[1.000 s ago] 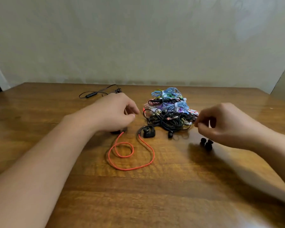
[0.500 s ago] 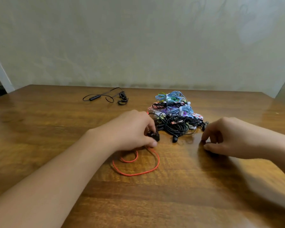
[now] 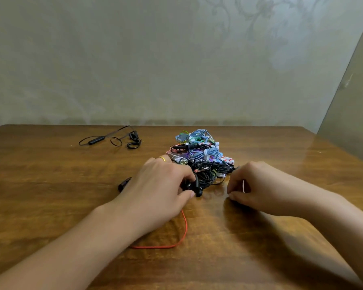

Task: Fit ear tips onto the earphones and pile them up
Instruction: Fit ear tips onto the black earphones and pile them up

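A: Where is the earphone?
B: The black earbud (image 3: 188, 186) on the red cable (image 3: 172, 243) sits at the near edge of the earphone pile (image 3: 199, 158), pinched by the left hand (image 3: 161, 185).
A: And the other hand?
B: The right hand (image 3: 258, 187) is curled, fingertips on the wooden table (image 3: 50, 185); I cannot tell what it holds.
A: Around them?
B: A black earphone (image 3: 113, 140) lies far left, a pale patterned wall (image 3: 155, 59) behind.

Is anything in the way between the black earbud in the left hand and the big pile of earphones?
Nothing visible. The left hand grips the black earbud on the red cord right at the near edge of the tangled, colourful pile of earphones, with no gap showing on the brown wooden table.
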